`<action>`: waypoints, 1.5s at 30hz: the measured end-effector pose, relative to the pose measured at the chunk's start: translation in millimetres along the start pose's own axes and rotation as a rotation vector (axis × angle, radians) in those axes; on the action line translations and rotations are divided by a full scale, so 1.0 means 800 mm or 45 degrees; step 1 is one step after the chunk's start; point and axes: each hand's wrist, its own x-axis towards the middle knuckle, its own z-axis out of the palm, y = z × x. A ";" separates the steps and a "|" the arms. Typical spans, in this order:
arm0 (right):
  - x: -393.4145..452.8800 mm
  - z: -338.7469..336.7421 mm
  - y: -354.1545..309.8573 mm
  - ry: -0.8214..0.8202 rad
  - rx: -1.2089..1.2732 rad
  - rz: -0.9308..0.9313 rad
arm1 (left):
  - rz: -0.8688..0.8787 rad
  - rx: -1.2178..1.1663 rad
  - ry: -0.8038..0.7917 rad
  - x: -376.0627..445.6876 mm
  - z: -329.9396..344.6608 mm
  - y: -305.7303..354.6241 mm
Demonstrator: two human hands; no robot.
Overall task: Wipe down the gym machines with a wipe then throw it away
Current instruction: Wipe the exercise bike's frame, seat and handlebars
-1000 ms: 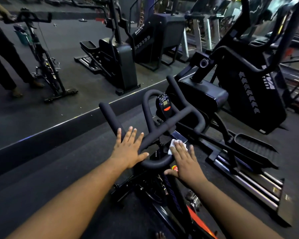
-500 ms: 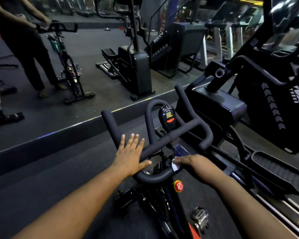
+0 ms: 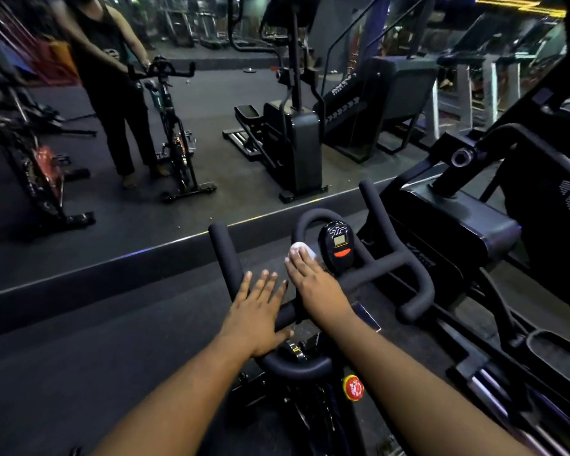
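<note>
A red round knob (image 3: 353,388) sits on the frame of the exercise bike (image 3: 313,419), nearest the camera, just below the near curve of the black handlebar (image 3: 297,365). The left hand (image 3: 257,311) lies flat on that handlebar, fingers straight and spread, palm down, grasping nothing. Just beside it, the right hand (image 3: 316,284) reaches further forward along the centre loop of the bar, its fingers stretched over a white wipe (image 3: 299,249) and pressing it against the loop's left side. The wipe shows past the fingertips, just left of the small black console (image 3: 338,246) with its grey screen and orange button. The bar's two horn ends rise beyond, one at the left, one at the right.

To the right stands a large black elliptical machine (image 3: 458,232) on the dark floor (image 3: 79,357). Past a low ledge, a mirror (image 3: 211,103) reflects a person (image 3: 112,93) holding a bike's handlebars, together with more dark machines, somewhat blurred.
</note>
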 end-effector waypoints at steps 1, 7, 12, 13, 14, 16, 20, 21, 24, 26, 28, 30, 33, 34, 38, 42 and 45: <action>-0.015 0.007 -0.002 0.011 0.068 -0.028 | -0.001 -0.009 0.001 0.000 0.001 0.001; -0.089 -0.001 0.041 -0.117 0.497 -0.250 | -0.002 0.019 -0.024 0.001 -0.003 0.004; -0.106 -0.004 0.106 -0.107 0.179 -0.269 | -0.006 -0.022 -0.082 0.005 -0.010 0.003; -0.111 -0.002 0.117 -0.073 0.129 -0.193 | -0.016 -0.045 -0.080 0.005 -0.012 0.004; -0.117 -0.003 0.128 -0.067 0.083 -0.081 | -0.033 -0.083 -0.060 0.007 -0.014 0.008; -0.129 -0.007 0.145 -0.090 0.017 0.220 | -0.064 -0.187 -0.021 0.012 -0.017 0.019; -0.121 -0.004 0.129 -0.041 0.211 0.469 | -0.095 -0.320 -0.039 0.032 -0.018 0.046; -0.116 -0.001 0.113 -0.019 0.262 0.402 | -0.105 -0.330 -0.045 0.034 -0.015 0.052; -0.106 0.001 0.066 -0.043 0.377 0.071 | -0.158 -0.361 0.010 0.039 -0.008 0.058; -0.112 0.002 0.069 -0.082 0.425 -0.082 | -0.183 -0.388 0.079 0.044 -0.011 0.054; -0.121 0.000 0.100 -0.112 0.421 -0.137 | -0.174 -0.393 0.077 0.052 -0.016 0.048; -0.125 -0.003 0.139 -0.070 0.396 -0.040 | -0.176 -0.423 0.062 0.057 -0.016 0.046; -0.121 -0.040 0.169 0.110 0.431 0.161 | -0.193 -0.392 0.033 0.056 -0.016 0.048; -0.113 -0.059 0.169 0.269 0.419 0.209 | -0.209 -0.380 0.041 0.056 -0.014 0.050; -0.051 -0.102 0.121 0.443 0.462 -0.204 | -0.229 -0.333 0.106 0.054 -0.016 0.051; 0.028 -0.070 0.081 0.190 -0.193 -0.575 | -0.283 -0.249 0.100 0.054 -0.018 0.054; 0.059 -0.074 0.070 -0.054 -0.382 -0.466 | -0.302 -0.264 0.113 0.053 -0.018 0.053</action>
